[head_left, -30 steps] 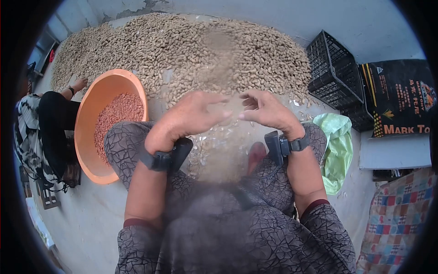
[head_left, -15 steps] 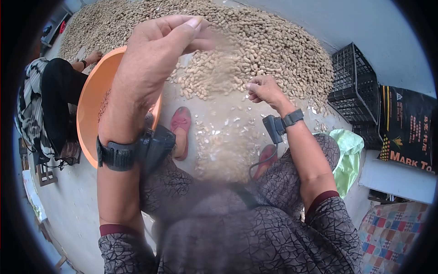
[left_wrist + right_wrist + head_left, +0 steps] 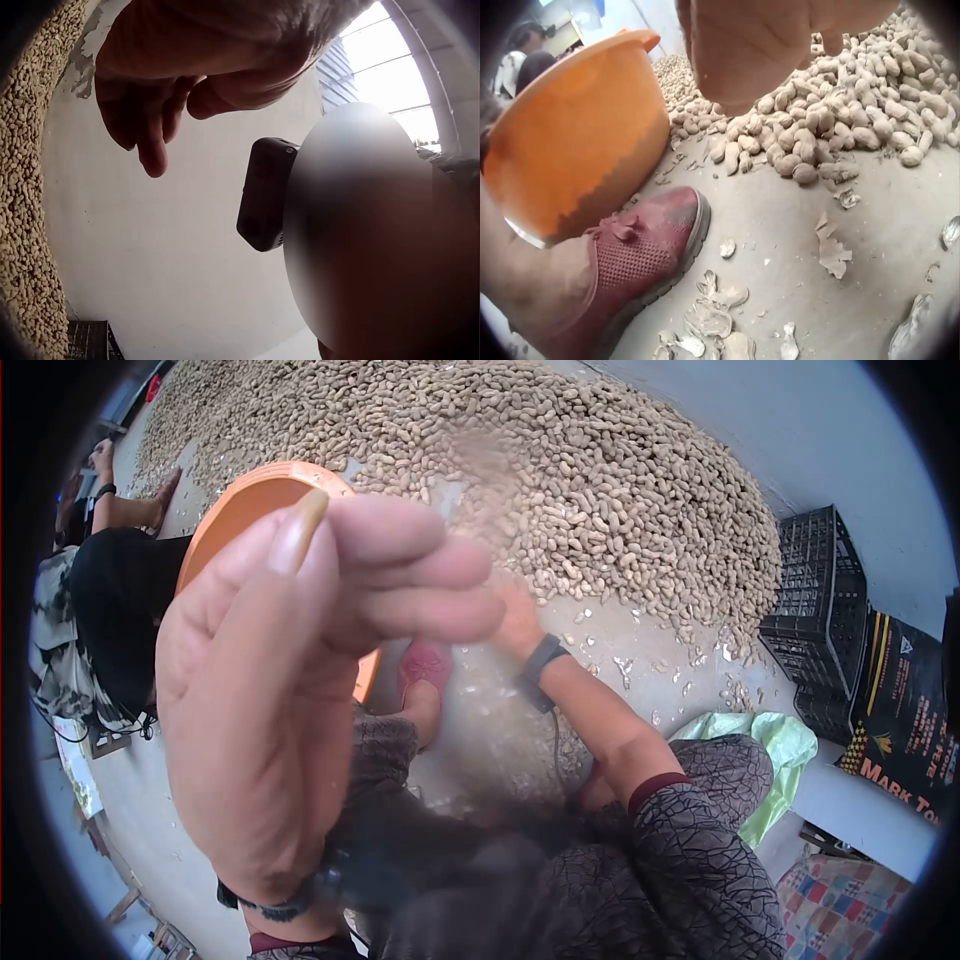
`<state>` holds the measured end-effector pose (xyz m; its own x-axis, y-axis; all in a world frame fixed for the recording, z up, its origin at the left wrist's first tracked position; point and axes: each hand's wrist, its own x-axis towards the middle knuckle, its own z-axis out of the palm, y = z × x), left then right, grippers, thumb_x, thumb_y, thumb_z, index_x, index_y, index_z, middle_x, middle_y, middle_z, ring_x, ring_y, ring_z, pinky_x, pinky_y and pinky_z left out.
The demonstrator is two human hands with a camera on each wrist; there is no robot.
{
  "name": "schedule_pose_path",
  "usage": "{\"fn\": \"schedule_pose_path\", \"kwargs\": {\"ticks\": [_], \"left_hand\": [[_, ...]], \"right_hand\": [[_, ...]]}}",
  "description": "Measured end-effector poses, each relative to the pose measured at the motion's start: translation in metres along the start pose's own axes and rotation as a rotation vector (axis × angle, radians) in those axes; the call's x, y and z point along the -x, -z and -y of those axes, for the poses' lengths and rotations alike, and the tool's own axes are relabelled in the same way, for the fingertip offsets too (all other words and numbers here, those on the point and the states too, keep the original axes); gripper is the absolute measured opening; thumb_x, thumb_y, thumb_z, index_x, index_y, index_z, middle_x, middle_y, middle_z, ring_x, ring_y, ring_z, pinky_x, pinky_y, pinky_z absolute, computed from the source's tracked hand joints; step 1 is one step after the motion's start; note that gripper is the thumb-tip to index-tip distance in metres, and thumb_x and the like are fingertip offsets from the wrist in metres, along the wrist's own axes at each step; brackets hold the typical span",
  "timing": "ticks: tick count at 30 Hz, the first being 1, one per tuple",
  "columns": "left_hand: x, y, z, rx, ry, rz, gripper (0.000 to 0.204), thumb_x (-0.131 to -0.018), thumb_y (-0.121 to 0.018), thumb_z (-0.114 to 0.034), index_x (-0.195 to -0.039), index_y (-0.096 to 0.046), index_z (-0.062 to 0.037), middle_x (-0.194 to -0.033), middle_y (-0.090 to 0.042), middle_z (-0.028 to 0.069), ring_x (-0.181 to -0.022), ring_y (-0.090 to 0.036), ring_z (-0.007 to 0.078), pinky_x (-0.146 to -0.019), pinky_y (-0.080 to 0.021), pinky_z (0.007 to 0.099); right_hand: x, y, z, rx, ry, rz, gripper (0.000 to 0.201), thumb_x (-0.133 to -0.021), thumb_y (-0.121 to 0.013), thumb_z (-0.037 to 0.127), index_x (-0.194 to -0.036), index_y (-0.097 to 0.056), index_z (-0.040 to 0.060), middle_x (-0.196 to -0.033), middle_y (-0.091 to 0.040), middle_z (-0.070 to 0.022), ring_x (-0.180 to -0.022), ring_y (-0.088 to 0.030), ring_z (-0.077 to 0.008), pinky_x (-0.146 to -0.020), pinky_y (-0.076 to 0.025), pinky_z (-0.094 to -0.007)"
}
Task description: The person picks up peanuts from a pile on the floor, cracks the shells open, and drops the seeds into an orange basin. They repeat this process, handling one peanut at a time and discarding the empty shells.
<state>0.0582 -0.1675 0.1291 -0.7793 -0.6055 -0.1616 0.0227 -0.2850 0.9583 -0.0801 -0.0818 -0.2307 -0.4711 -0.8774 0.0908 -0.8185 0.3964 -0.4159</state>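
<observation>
Got peanut pile [image 3: 620, 510] just ahead of right grip [image 3: 514, 622], farther from raised left grip [image 3: 265, 670]. Read left as loosely curved, apparently empty; can't tell right's hold.

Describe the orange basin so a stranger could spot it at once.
Start at the tan peanut pile on the floor. By its near edge, left in the head view and partly behind the left hand, stands the basin. Its smooth orange wall sets it apart from that pile and the red shoe.
</observation>
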Motion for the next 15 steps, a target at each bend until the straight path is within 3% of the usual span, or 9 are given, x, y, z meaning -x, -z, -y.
{"fn": "schedule_pose_path", "kwargs": {"ticks": [2,3,6,7,12,14,15], "left_hand": [[-0.002,0.004,0.000,0.074,0.028,0.065,0.038,-0.098,-0.032,-0.023,-0.106,-0.053,0.0084,-0.095,-0.063,0.0241,-0.080,-0.066,0.0230,-0.079,-0.052,0.0319],[-0.001,-0.007,-0.004,0.046,0.089,-0.037,0.037,-0.099,-0.031,-0.024,-0.104,-0.050,0.0073,-0.091,-0.063,0.0248,-0.070,-0.066,0.0234,-0.072,-0.053,0.0313],[0.002,-0.001,-0.003,-0.012,0.060,-0.104,0.038,-0.099,-0.029,-0.027,-0.099,-0.048,0.0059,-0.085,-0.062,0.0247,-0.062,-0.065,0.0239,-0.071,-0.054,0.0320],[0.005,-0.007,-0.002,-0.012,0.059,-0.172,0.037,-0.100,-0.026,-0.027,-0.094,-0.046,0.0043,-0.079,-0.060,0.0237,-0.054,-0.063,0.0237,-0.066,-0.053,0.0319],[0.005,0.014,0.003,-0.097,-0.023,-0.118,0.033,-0.101,-0.025,-0.021,-0.090,-0.045,0.0017,-0.072,-0.058,0.0205,-0.044,-0.058,0.0208,-0.059,-0.051,0.0310],[0.006,0.033,-0.002,-0.015,0.301,0.109,0.041,-0.100,-0.029,-0.028,-0.125,-0.045,0.0004,-0.115,-0.057,0.0246,-0.100,-0.062,0.0269,-0.092,-0.048,0.0437],[0.006,0.032,0.000,-0.018,0.302,0.109,0.041,-0.100,-0.029,-0.028,-0.125,-0.045,0.0004,-0.115,-0.057,0.0246,-0.100,-0.062,0.0269,-0.092,-0.048,0.0437]], "right_hand": [[-0.005,-0.015,-0.004,0.266,0.145,0.032,0.044,-0.082,-0.057,0.034,-0.117,-0.053,0.0078,-0.131,-0.042,-0.0211,-0.119,-0.039,-0.0333,-0.095,-0.033,-0.0485],[-0.006,-0.023,-0.008,0.265,0.142,0.029,0.044,-0.082,-0.057,0.034,-0.117,-0.053,0.0078,-0.131,-0.042,-0.0211,-0.119,-0.039,-0.0333,-0.095,-0.033,-0.0485],[-0.012,-0.040,-0.019,0.376,0.176,0.053,0.044,-0.085,-0.053,0.034,-0.121,-0.050,0.0097,-0.133,-0.040,-0.0200,-0.118,-0.039,-0.0328,-0.094,-0.033,-0.0493],[-0.011,-0.042,-0.023,0.430,0.178,0.079,0.044,-0.084,-0.052,0.033,-0.122,-0.049,0.0105,-0.133,-0.040,-0.0194,-0.115,-0.041,-0.0320,-0.092,-0.034,-0.0492],[-0.005,-0.065,-0.043,0.571,0.222,0.036,0.041,-0.082,-0.051,0.026,-0.120,-0.048,0.0114,-0.129,-0.043,-0.0176,-0.100,-0.050,-0.0273,-0.079,-0.043,-0.0442],[-0.005,-0.067,-0.051,0.436,0.221,0.050,0.039,-0.080,-0.052,0.022,-0.118,-0.049,0.0124,-0.123,-0.047,-0.0151,-0.085,-0.055,-0.0231,-0.064,-0.046,-0.0372],[-0.006,-0.062,-0.048,0.433,0.220,0.050,0.039,-0.080,-0.052,0.022,-0.118,-0.049,0.0124,-0.123,-0.047,-0.0151,-0.085,-0.055,-0.0231,-0.064,-0.046,-0.0372]]}}
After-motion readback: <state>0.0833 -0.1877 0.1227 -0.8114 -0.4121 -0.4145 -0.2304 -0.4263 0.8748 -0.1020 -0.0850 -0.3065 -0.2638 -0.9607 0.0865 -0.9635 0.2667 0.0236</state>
